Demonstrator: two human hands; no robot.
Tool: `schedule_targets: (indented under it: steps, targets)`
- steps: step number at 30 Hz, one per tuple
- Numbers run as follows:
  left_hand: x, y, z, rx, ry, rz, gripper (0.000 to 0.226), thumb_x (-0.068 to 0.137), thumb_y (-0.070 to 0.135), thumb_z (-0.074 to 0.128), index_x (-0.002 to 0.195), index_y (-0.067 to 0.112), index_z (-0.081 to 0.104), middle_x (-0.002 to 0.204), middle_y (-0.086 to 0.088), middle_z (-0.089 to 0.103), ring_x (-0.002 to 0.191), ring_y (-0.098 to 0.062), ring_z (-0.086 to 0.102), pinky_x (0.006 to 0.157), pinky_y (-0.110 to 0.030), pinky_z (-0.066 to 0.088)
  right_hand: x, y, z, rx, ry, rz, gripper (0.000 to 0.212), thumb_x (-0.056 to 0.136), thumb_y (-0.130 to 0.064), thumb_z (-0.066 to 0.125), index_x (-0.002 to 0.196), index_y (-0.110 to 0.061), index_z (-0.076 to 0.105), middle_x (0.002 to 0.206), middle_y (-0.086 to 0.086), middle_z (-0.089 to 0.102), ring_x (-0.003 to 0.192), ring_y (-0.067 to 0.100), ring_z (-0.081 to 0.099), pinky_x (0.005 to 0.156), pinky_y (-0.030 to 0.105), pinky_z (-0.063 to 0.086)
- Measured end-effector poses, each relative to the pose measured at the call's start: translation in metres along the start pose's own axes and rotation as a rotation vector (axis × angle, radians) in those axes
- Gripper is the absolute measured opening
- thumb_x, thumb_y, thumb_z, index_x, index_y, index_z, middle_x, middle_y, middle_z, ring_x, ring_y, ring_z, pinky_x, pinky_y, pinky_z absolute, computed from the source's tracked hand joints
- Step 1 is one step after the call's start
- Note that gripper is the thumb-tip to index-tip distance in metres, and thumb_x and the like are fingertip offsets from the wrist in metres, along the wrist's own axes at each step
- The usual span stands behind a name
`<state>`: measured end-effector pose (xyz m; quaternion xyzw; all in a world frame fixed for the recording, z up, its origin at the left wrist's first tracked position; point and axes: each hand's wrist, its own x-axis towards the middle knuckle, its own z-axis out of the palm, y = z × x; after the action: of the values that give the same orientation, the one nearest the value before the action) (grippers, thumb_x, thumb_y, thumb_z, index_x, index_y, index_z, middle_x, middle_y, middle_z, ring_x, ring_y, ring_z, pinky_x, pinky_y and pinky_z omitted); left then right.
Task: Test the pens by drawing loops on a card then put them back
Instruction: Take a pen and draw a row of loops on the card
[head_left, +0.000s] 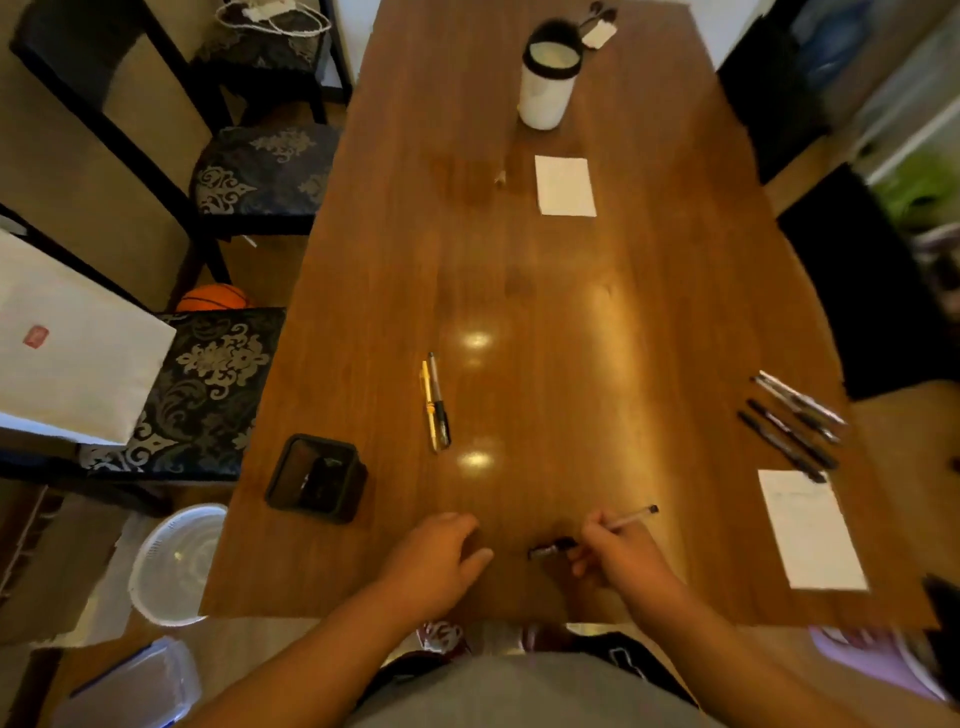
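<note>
At the near edge of the wooden worktop (571, 312), in the head view, both hands are seen side by side. A pen (632, 516) is pinched in the curled fingers of the right hand (621, 553), its pale barrel slanted up and to the right. A dark piece (551, 549) is seen just left of those fingers, and whether it is the pen's own tip or a separate cap cannot be told. The left hand (441, 553) is laid on the wood with its fingers loosely curled and nothing held in it. A black square pen holder (317, 478) is stood to the left of that hand, near the worktop's left edge, with something dark inside that cannot be made out. Beyond it, towards the middle, a yellow pen (427, 405) and a grey-and-black pen (439, 410) are laid side by side. Along the right edge a row of dark pens (795, 423) is laid out slantwise, and just nearer than them a white card (810, 535) is placed, well apart from the right hand; any marks on it are too blurred to read. A second white card (565, 185) is seen farther up the worktop, with a dark-rimmed white cup (545, 88) beyond it. Patterned chairs (249, 176) are set along the left side, and an orange ball (213, 297) is seen between them.
</note>
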<state>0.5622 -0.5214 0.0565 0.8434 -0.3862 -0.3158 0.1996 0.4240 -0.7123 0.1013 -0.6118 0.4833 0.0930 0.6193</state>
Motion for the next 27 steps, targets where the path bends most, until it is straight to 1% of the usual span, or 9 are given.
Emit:
schedule_targets:
  steps: [1,4,8,12,16,18,20,23,27]
  targets:
    - [0.003,0.010,0.002,0.000,-0.023,0.029,0.035,0.093,0.050,0.052,0.120,0.028,0.056,0.114,0.007,0.058,0.101,-0.009,0.053,0.085,-0.028,0.046,-0.007,0.005,-0.010,0.066,0.024,0.016,0.015,0.095,-0.008,0.051,0.081,-0.008,0.056,0.070,0.012,0.067,0.054,0.017,0.062,0.044,0.023,0.044]
    - [0.012,0.047,0.012,0.006,-0.074,0.146,0.037,0.093,0.048,0.054,0.123,0.026,0.057,0.118,0.005,0.060,0.104,-0.011,0.055,0.086,-0.027,0.046,-0.025,0.023,-0.041,0.225,0.056,0.043,0.015,0.095,-0.010,0.053,0.081,-0.010,0.057,0.072,0.013,0.066,0.059,0.022,0.062,0.051,0.030,0.048]
    - [0.022,0.099,0.030,0.025,-0.123,0.284,0.040,0.088,0.044,0.063,0.125,0.030,0.056,0.121,0.008,0.059,0.109,-0.010,0.055,0.092,-0.028,0.046,-0.039,0.044,-0.073,0.299,0.093,0.040,0.014,0.095,-0.012,0.054,0.084,-0.008,0.063,0.072,0.012,0.067,0.059,0.021,0.062,0.048,0.027,0.047]
    - [0.035,0.149,0.051,0.049,-0.121,0.368,0.036,0.087,0.043,0.064,0.122,0.034,0.057,0.116,0.012,0.060,0.104,-0.007,0.054,0.089,-0.028,0.047,-0.044,0.058,-0.108,0.376,0.055,0.031,0.016,0.096,-0.012,0.054,0.084,-0.007,0.065,0.072,0.014,0.067,0.060,0.022,0.061,0.052,0.028,0.048]
    - [0.050,0.199,0.074,0.071,-0.076,0.366,0.028,0.089,0.043,0.062,0.115,0.032,0.061,0.109,0.010,0.063,0.097,-0.007,0.056,0.084,-0.028,0.048,-0.041,0.068,-0.158,0.413,-0.011,0.014,0.014,0.096,-0.014,0.054,0.092,-0.005,0.064,0.074,0.012,0.067,0.063,0.021,0.061,0.057,0.029,0.049]
    - [0.056,0.223,0.086,0.087,-0.039,0.351,0.025,0.089,0.044,0.062,0.111,0.031,0.062,0.105,0.010,0.063,0.092,-0.006,0.055,0.081,-0.026,0.047,-0.038,0.075,-0.186,0.439,-0.054,0.023,0.014,0.096,-0.015,0.055,0.096,-0.004,0.063,0.075,0.012,0.067,0.064,0.020,0.062,0.058,0.028,0.049]
    - [0.058,0.246,0.101,0.099,-0.032,0.337,0.021,0.088,0.044,0.063,0.105,0.030,0.063,0.099,0.011,0.061,0.089,-0.005,0.053,0.078,-0.023,0.045,-0.035,0.085,-0.212,0.451,-0.097,0.037,0.014,0.096,-0.016,0.055,0.098,-0.004,0.063,0.075,0.011,0.067,0.063,0.018,0.062,0.057,0.027,0.050]
    - [0.063,0.278,0.123,0.121,-0.025,0.329,0.016,0.087,0.044,0.064,0.095,0.031,0.061,0.087,0.016,0.052,0.081,-0.005,0.049,0.069,-0.022,0.038,-0.029,0.096,-0.249,0.447,-0.165,0.042,0.014,0.096,-0.019,0.057,0.097,-0.006,0.062,0.074,0.010,0.068,0.063,0.017,0.063,0.057,0.027,0.050]
    - [0.069,0.324,0.154,0.118,-0.008,0.277,0.012,0.090,0.043,0.061,0.096,0.033,0.060,0.085,0.017,0.047,0.079,-0.003,0.047,0.062,-0.016,0.030,-0.022,0.113,-0.298,0.435,-0.184,0.033,0.019,0.093,-0.026,0.064,0.098,-0.008,0.064,0.077,0.010,0.068,0.064,0.017,0.063,0.057,0.027,0.051]
